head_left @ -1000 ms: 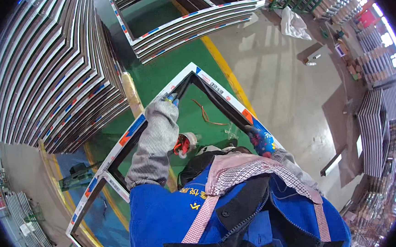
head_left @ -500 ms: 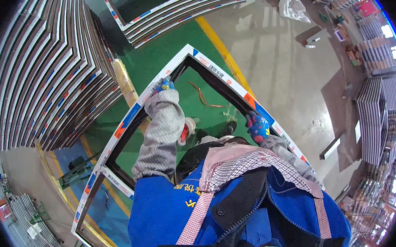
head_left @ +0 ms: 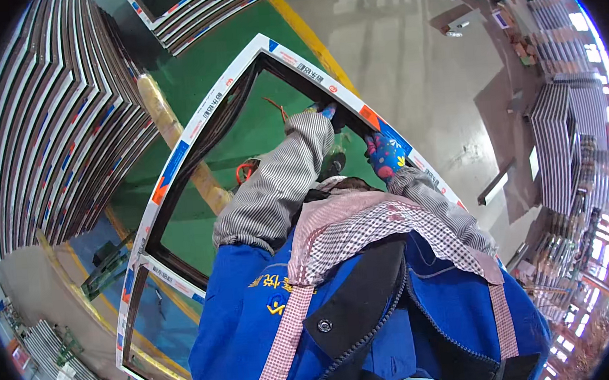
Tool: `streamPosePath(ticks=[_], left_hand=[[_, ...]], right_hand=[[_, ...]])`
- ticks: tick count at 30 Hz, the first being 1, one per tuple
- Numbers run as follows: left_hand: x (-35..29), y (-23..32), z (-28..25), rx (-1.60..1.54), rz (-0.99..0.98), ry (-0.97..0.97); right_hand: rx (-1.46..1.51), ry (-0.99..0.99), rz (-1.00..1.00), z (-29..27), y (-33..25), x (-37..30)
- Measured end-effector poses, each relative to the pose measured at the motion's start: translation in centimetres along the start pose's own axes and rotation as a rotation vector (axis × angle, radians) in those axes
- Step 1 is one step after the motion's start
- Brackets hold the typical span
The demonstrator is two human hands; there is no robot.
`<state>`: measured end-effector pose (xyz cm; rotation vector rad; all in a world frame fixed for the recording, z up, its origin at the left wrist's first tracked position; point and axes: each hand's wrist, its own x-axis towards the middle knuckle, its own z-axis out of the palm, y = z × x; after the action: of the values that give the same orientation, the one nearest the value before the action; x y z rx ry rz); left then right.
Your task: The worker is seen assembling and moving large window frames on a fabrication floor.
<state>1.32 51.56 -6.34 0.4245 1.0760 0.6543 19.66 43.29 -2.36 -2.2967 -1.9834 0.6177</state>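
A large white window frame with a dark inner seal and blue and orange film patches stands before me over a green floor. My right hand, in a blue patterned glove, grips the frame's right rail. My left hand, in a blue glove, reaches to the same rail a little nearer the top corner. My striped sleeve hides most of it, so its grip is unclear. An orange tool and a dark round part lie on the floor inside the frame.
Dense stacks of similar frames lean at the left, with more frames at the top. A yellow wrapped bar runs behind the frame. A yellow floor line borders grey concrete, and racks of profiles stand at the right.
My left hand has left the frame's left rail and crossed to the right rail near the top corner. My right hand stays on the right rail. The view has tilted closer.
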Motion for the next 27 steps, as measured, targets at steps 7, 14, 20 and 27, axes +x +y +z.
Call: streamPosePath(ticks=[7, 14, 20, 27], left_hand=[[-0.5, -0.8, 0.2, 1.138, 0.432, 0.222], [0.3, -0.9, -0.3, 0.583, 0.224, 0.108], [2.8, -1.8, -0.4, 0.007, -0.066, 0.063], [2.7, -0.4, -0.2, 0.218, 0.052, -0.093]], right_hand=[[-0.099, -0.001, -0.067, -1.3, -0.7, 0.0], [-0.226, 0.169, -0.298, -4.7, -3.3, -2.4], [-0.299, 0.369, -0.393, -3.0, -5.2, 2.2], [-0.223, 0.009, -0.266, -3.8, -6.5, 6.9]])
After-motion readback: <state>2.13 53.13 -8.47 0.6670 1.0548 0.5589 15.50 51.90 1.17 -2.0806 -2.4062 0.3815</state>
